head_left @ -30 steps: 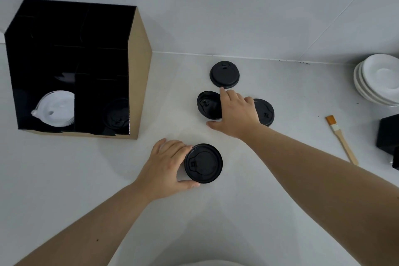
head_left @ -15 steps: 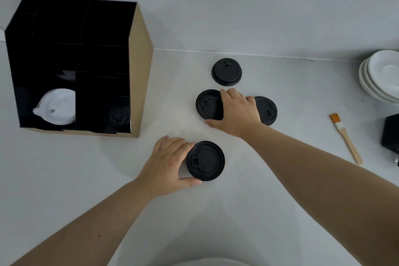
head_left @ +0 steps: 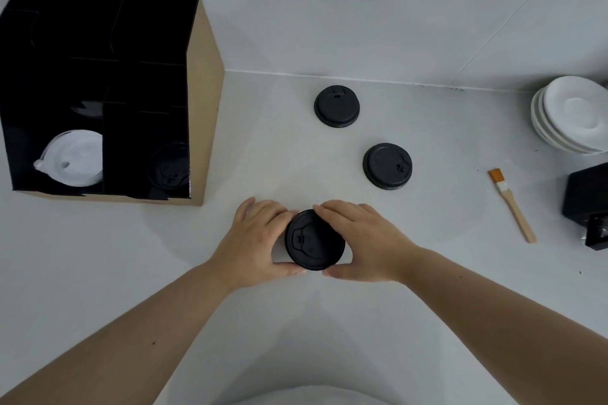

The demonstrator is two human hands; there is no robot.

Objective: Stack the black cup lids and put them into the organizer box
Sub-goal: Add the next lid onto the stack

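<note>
Two bare hands close on a round black plastic cup lid [head_left: 314, 240] at the centre of a smooth white bench [head_left: 131, 273]. The left hand [head_left: 255, 240] cups its left edge and the right hand [head_left: 358, 243] its right edge, fingers [head_left: 332, 214] curled over the rim and thumbs pressed against the near side. Whether one lid or several sit under the hands cannot be told. The moulded top shows a raised sip tab and a matte finish.

Two more black lids lie flat on the bench, well apart from the hands: one [head_left: 387, 166] to the right, another [head_left: 336, 106] farther back near the tiled wall. At left stands the organizer box [head_left: 207, 102], plain brown cardboard outside and glossy black inside, split into compartments. Its near right compartment holds a black lid [head_left: 169, 165]; the near left one holds translucent white lids [head_left: 74, 158].

At right, a stack of white ceramic saucers [head_left: 572, 113] and a wooden-handled brush [head_left: 511, 204] with orange bristles.
</note>
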